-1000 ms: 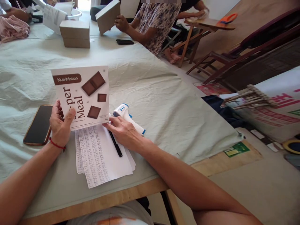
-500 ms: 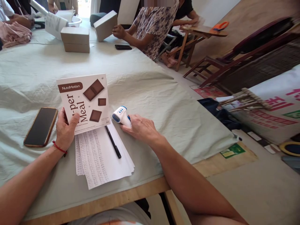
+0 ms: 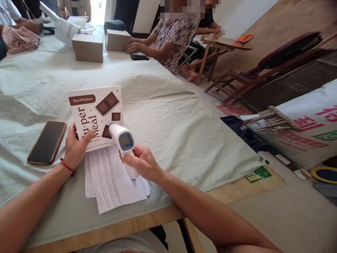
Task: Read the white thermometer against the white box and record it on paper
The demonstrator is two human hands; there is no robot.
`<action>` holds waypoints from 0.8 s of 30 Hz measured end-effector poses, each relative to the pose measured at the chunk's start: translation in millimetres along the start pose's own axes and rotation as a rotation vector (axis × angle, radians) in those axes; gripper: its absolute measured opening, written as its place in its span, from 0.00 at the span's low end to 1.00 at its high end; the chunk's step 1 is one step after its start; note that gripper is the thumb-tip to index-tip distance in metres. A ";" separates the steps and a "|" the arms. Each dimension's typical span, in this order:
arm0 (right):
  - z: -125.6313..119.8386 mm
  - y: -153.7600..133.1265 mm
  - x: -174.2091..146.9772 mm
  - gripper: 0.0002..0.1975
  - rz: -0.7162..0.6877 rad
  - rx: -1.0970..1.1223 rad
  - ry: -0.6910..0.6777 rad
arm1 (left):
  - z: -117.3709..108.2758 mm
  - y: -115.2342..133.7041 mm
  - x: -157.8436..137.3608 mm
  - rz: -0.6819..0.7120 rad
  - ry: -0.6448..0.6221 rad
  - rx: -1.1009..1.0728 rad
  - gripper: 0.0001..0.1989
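My left hand (image 3: pixel 76 144) grips the lower left edge of a white box (image 3: pixel 105 121) printed with brown chocolate squares and "NutriMotion", its thumb on the front. In my right hand (image 3: pixel 144 161) is a white infrared thermometer (image 3: pixel 122 140) with a blue-rimmed screen facing me. Its front end points at the box and overlaps the lower right of its face; whether they touch I cannot tell. Sheets of paper (image 3: pixel 110 186) with handwritten columns lie below the box, partly covered by it and the thermometer. A dark-screened phone (image 3: pixel 47 142) rests left of my left hand.
A pale cloth (image 3: pixel 168 116) covers the table. Two cardboard boxes, one (image 3: pixel 88 49) nearer and one (image 3: pixel 116 40) by a person's hands (image 3: pixel 135 47), stand at the far end. A wooden chair (image 3: pixel 244 75) is off to the right.
My right hand has lifted the thermometer off the table, turned it and brought it left before the box. The black pen is now hidden. Across the table, a person has set a tilted cardboard box down.
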State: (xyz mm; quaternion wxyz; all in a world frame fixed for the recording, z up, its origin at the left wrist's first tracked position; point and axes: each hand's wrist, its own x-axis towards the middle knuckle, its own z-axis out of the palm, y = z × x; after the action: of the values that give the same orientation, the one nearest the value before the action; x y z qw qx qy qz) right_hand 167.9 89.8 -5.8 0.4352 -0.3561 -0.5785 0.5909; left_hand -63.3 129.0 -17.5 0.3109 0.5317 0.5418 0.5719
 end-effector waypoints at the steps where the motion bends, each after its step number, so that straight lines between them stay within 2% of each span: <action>1: 2.3 1.8 0.7 0.18 0.014 -0.002 -0.016 | 0.3 0.9 -0.1 0.007 -0.003 -0.001 0.30; 7: 3.2 7.8 4.5 0.17 0.113 0.048 -0.018 | 2.0 2.8 0.1 0.060 -0.010 0.014 0.27; 17: 5.1 14.0 2.5 0.17 0.189 0.108 0.002 | 2.0 1.4 0.6 0.063 -0.008 0.029 0.29; 24: 3.9 12.2 2.5 0.17 0.148 0.091 -0.038 | 1.7 4.3 -0.4 0.063 -0.037 0.000 0.28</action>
State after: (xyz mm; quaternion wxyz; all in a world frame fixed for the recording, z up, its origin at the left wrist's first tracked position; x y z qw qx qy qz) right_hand 162.2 91.2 -17.4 0.3951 -0.3666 -0.5310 0.6538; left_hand -60.7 128.2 -13.8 0.3028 0.5590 0.5190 0.5714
